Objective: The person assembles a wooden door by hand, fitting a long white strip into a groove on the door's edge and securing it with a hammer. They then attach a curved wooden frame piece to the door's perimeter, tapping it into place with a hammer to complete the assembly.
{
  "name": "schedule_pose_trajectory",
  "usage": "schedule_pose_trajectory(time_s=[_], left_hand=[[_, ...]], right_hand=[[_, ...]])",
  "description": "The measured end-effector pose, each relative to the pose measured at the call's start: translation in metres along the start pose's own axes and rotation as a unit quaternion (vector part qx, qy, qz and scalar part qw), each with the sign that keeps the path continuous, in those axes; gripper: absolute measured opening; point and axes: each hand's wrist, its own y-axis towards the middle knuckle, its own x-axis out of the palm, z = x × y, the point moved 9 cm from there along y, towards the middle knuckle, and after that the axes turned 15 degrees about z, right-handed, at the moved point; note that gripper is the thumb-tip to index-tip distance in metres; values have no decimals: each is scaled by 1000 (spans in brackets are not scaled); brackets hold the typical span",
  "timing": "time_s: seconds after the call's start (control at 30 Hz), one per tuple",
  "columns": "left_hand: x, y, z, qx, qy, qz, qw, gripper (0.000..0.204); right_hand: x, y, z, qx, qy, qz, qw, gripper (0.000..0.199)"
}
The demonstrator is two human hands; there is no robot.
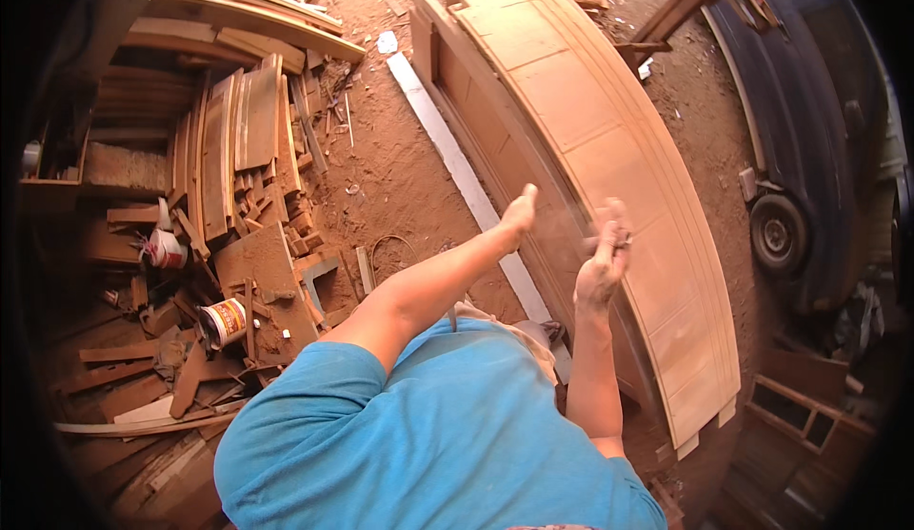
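A large wooden panel (609,140) with grooved lines lies flat at waist height, over another panelled wooden piece (476,116) whose face shows along its left side. My left hand (519,218) is raised near the left edge of the panel; one digit points up, and the other fingers are hidden from this side. Over the panel's left part, my right hand (603,261) is lifted with its fingers bent together. Something small and dark shows at those fingers, too blurred to name. Neither hand visibly presses on the wood.
A long pale board (457,163) lies on the dirt along the panel's left side. Stacked planks (228,135), offcuts and a paint bucket (224,323) crowd the left. At right stands a dark blue vehicle (809,130); a wooden frame (804,416) lies lower right.
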Motion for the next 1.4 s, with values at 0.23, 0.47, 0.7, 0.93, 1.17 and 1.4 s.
schedule_pose_trajectory(time_s=[0.23,0.47,0.7,0.93,1.17,1.4], left_hand=[[-33,41,4,-64,-337,-238,909,59],[-168,-15,31,11,-46,-254,966,57],[-250,33,-10,82,9,-122,989,33],[-424,135,-177,-27,-105,258,960,30],[-588,130,-225,-103,-259,435,856,32],[-747,96,-335,-193,-311,575,731,118]], right_hand=[[169,-53,107,-73,-197,-218,953,43],[182,-43,248,253,-185,-228,922,53],[261,-113,222,305,-267,-410,817,63],[208,-67,199,119,-486,-358,788,68],[-26,24,288,152,-611,-246,737,58],[-52,28,301,243,-574,-232,747,51]])
